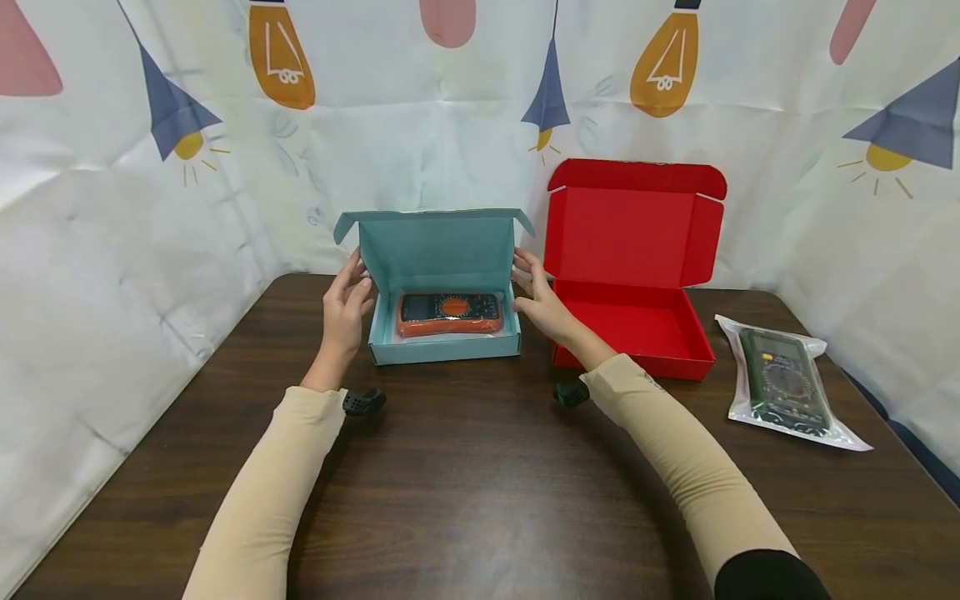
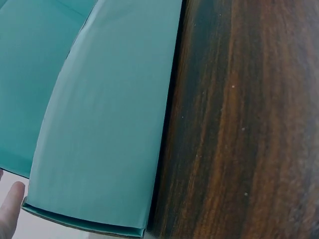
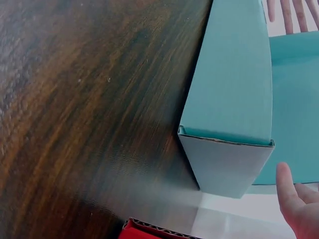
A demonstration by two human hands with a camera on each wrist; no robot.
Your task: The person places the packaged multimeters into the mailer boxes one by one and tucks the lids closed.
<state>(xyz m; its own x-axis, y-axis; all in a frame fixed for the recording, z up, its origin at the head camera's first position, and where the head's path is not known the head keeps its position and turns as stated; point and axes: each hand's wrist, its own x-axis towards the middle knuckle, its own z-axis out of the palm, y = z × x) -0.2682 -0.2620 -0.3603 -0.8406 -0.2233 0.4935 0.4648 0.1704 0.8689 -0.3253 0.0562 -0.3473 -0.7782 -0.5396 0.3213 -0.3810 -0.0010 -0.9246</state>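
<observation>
A teal cardboard box [image 1: 446,352] stands on the table with its lid [image 1: 442,246] raised. Inside it lies an orange-and-black multimeter [image 1: 453,313] with a round orange dial, wrapped in clear plastic. My left hand [image 1: 345,308] is at the lid's left side, its fingers extended near the lid's edge. On the opposite side, my right hand [image 1: 540,293] reaches the lid's right edge with spread fingers; its thumb is low by the box corner. In the right wrist view, the fingertips of the left hand [image 3: 294,15] show straight beyond the lid.
Right of the teal box stands an open red box [image 1: 630,321], its lid upright. A green multimeter [image 1: 783,379] in a clear plastic bag lies at the table's right side. Behind the dark wooden table [image 1: 480,483] hangs a patterned white curtain [image 1: 442,142].
</observation>
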